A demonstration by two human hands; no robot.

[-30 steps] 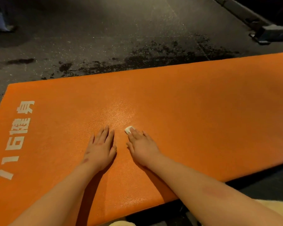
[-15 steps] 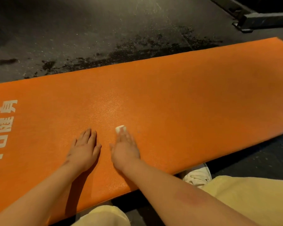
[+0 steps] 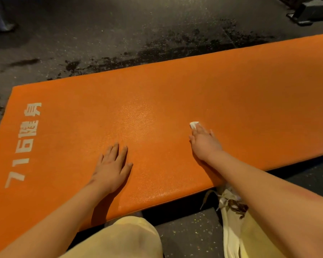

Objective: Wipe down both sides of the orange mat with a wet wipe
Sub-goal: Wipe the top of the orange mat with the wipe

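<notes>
The orange mat (image 3: 231, 94) lies flat on the dark floor, with white printed characters along its left end. My left hand (image 3: 112, 166) rests flat on the mat near its front edge, fingers straight and spread. To its right, my right hand (image 3: 203, 141) presses a small white wet wipe (image 3: 194, 125) onto the mat with straight fingers; only the wipe's front end shows beyond my fingertips.
Dark wet patches (image 3: 175, 47) stain the speckled floor behind the mat. A metal frame base (image 3: 309, 11) stands at the top right. My knees in yellow trousers (image 3: 123, 237) and a white shoe (image 3: 229, 202) are just in front of the mat's front edge.
My right hand has slid the wipe to the right, away from my left hand, which stays planted on the mat. The camera view has shifted.
</notes>
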